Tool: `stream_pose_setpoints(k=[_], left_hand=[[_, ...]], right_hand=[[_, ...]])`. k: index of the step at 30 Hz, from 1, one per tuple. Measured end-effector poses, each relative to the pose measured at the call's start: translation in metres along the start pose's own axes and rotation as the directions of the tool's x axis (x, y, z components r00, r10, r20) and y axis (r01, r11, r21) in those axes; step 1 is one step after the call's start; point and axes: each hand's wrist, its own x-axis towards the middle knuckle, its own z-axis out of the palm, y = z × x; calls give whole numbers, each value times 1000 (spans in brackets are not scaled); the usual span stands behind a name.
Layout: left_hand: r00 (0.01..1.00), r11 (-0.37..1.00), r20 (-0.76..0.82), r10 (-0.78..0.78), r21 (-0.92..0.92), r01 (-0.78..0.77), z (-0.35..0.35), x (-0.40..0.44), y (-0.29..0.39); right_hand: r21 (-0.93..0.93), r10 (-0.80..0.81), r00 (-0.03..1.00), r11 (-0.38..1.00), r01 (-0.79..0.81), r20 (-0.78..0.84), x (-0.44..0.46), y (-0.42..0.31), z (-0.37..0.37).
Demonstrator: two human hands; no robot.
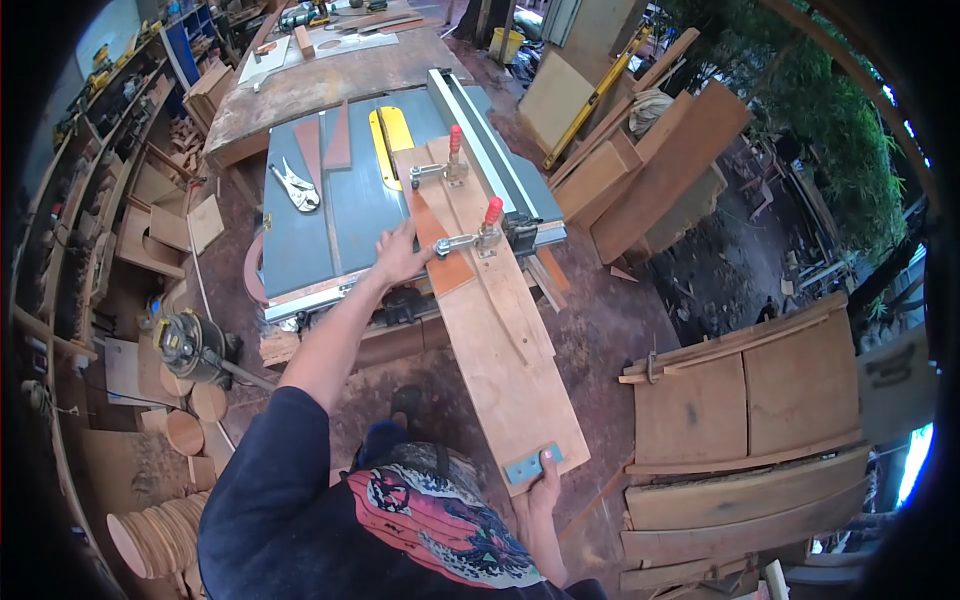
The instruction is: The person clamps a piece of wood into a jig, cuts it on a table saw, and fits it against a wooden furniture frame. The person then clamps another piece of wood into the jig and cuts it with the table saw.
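Observation:
A long plywood taper jig (pixel 515 370) lies lengthwise on the grey table saw (pixel 350 230), its near end sticking out past the saw's front edge. Two toggle clamps with red handles (pixel 492 212) sit on the jig, over a reddish wooden piece (pixel 440 245). My left hand (pixel 402 256) has its fingers apart at the saw's front, thumb against the reddish piece. At the near end, my right hand (pixel 543 487) grips the jig, its thumb on a blue-grey block (pixel 533 465). No blade can be made out by the yellow insert plate (pixel 384 145).
Locking pliers (pixel 297 187) and two tapered wood strips (pixel 338 140) rest on the saw's left side. The rip fence (pixel 480 140) runs along the jig's right. A shop vacuum (pixel 190 345) stands left; wooden panels (pixel 745 405) stand right.

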Motion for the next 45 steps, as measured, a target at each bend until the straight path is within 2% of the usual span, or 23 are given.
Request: stream_pose_setpoints(k=[6,9,18,24,27,30,33,36,39,45], left_hand=[[995,995,89,-48,-80,55,-15,10,-1],[1000,996,29,0,-91,2,-4,19,-16],[998,998,42,49,-35,-47,-3,15,-15],[1000,1000,19,7,-30,-6,-8,3,-1],[1000,997,20,-17,-75,19,-13,-1,5],[994,990,-107,-13,-139,-2,-1,8,-5],[999,952,-38,-18,-305,5,-10,17,-9],[999,921,25,-24,-387,32,-23,17,2],[999,965,-54,-5,-263,-9,-7,36,-21],[1000,962,13,-4,-273,8,-21,37,-8]], right_hand=[[-14,-1,1000,1000,0,-12,16,10,5],[-10,-13,1000,1000,13,3,17,10,8],[13,-44,999,999,44,9,14,11,1],[-8,-47,999,999,47,-25,21,14,-10],[-10,-46,999,999,46,-19,20,16,-2],[6,-65,997,998,65,-49,19,16,30],[23,-69,996,997,71,-50,27,22,44],[29,-64,997,997,65,-42,39,28,54],[0,-78,996,997,78,-37,44,30,73],[-35,-76,995,997,73,-67,55,33,88]])
